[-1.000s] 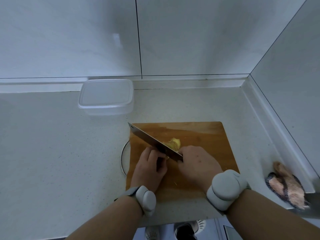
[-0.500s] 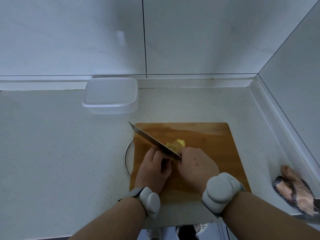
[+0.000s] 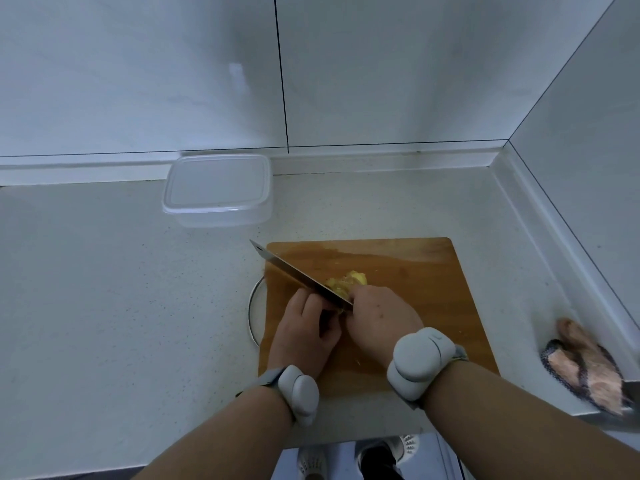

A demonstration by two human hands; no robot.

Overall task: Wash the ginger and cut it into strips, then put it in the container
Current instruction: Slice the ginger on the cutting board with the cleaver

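We see a wooden cutting board [image 3: 415, 271] lying on a pale speckled counter [image 3: 121, 306]. Our left hand [image 3: 304, 336] grips the handle of a knife [image 3: 298, 277], its blade running far-left over the board's left edge. Our right hand [image 3: 381, 320] holds the yellow ginger [image 3: 346, 282] against the blade. A clear plastic container [image 3: 218, 188] sits far-left by the wall. A pink and grey cloth [image 3: 585, 365] lies at the right.

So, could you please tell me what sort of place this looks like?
Most likely a home kitchen corner: a pale speckled countertop against tiled walls, with a wooden cutting board where ginger is being cut with a knife.
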